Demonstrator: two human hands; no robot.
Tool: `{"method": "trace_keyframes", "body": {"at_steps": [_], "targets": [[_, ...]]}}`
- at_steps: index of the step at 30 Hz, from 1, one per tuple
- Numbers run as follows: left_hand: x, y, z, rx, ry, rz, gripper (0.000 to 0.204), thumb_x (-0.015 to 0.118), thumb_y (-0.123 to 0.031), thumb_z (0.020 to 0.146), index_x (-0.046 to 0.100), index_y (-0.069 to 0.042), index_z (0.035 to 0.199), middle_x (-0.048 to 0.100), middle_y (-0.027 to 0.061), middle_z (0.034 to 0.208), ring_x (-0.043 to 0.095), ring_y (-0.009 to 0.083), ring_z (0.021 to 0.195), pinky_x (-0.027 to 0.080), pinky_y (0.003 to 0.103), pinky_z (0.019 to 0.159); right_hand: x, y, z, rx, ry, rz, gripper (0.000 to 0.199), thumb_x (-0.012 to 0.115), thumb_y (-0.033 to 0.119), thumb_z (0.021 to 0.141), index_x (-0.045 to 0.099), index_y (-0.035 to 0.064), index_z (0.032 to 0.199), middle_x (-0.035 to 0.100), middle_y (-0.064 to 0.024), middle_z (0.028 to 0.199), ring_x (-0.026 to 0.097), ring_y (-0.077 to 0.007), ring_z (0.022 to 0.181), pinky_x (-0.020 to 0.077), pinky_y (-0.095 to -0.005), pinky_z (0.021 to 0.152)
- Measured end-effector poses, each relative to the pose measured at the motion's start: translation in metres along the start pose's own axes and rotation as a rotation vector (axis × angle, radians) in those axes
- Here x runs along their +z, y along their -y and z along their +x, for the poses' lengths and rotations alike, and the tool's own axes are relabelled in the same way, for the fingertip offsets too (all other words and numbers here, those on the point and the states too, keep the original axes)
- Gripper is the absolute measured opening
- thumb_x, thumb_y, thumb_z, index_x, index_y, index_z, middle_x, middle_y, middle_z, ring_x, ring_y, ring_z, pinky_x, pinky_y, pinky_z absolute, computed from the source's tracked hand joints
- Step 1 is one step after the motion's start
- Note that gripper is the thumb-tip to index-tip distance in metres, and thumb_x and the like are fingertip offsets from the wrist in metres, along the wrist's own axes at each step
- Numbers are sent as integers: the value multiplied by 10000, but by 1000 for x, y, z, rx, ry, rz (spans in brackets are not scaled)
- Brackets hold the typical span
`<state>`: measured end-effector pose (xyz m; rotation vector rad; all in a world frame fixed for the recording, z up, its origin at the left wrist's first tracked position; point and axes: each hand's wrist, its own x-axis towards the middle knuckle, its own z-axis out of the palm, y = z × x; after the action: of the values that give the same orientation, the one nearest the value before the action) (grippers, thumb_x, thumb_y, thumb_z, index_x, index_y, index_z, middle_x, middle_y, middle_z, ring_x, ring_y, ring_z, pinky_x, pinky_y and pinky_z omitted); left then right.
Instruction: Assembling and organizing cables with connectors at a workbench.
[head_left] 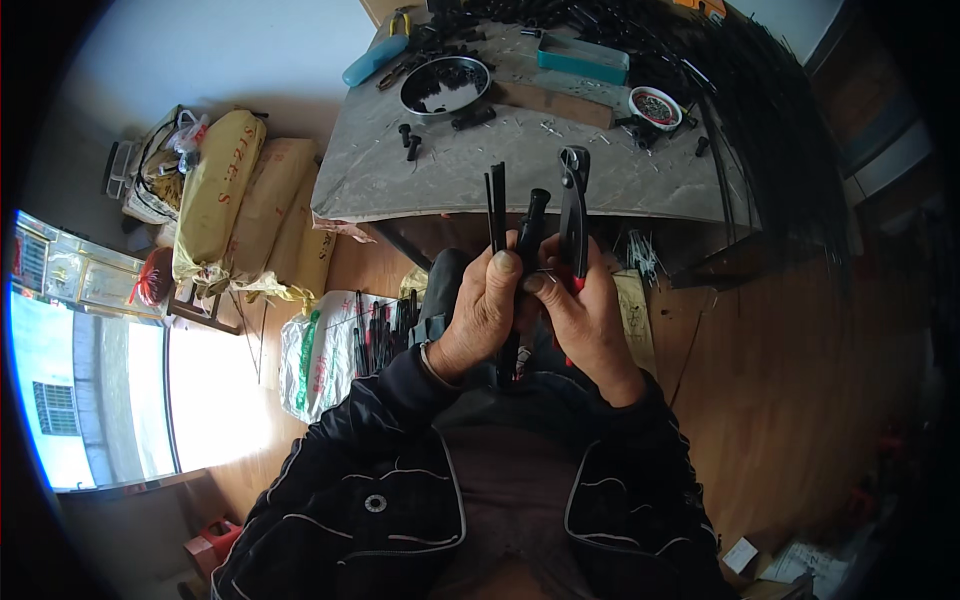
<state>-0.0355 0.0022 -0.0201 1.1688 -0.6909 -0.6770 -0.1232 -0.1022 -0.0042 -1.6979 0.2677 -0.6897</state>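
Note:
My left hand (484, 312) grips a bundle of thin black rods (496, 205) together with a thicker black rod piece (533, 222), all pointing up toward the table. My right hand (588, 318) is closed around black pliers with red handles (573, 195), whose jaws stand upright just right of the rods. Both hands meet in front of my chest, thumbs touching the rods. The rods' lower ends are hidden behind my hands.
A grey table (640, 180) ahead carries a round metal dish (445, 87) of black parts, a teal box (583, 58), a small white bowl (655, 106), a blue tube (375, 60) and loose black rods (770, 110). Yellow sacks (222, 190) and a white bag (318, 355) lie on the left.

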Motion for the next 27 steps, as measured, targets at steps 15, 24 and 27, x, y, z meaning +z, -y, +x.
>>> {"method": "trace_keyframes", "body": {"at_steps": [15,24,27], "targets": [[-10,4,16,-86,-180,-42,413,406,-428,1008,490,-76,808,392,-12,505,366,84,393,338,244,392,-44,14,-6,130,-32,-414,354,711,5,794,475,24,1057,568,-95,778,605,-155,734,478,-274,658],[-4,2,18,-93,-256,-110,400,554,-451,949,530,-91,774,417,-76,585,356,19,488,278,208,440,-60,52,2,-356,137,-1017,429,738,-63,611,466,84,909,515,-71,890,549,-263,850,411,-400,767],[-1,0,19,-94,-264,-114,365,601,-414,932,542,-87,782,413,-86,596,350,13,512,270,201,452,-61,49,0,-332,124,-1062,432,729,-74,609,463,78,914,515,-78,911,544,-280,875,413,-410,785]]}}
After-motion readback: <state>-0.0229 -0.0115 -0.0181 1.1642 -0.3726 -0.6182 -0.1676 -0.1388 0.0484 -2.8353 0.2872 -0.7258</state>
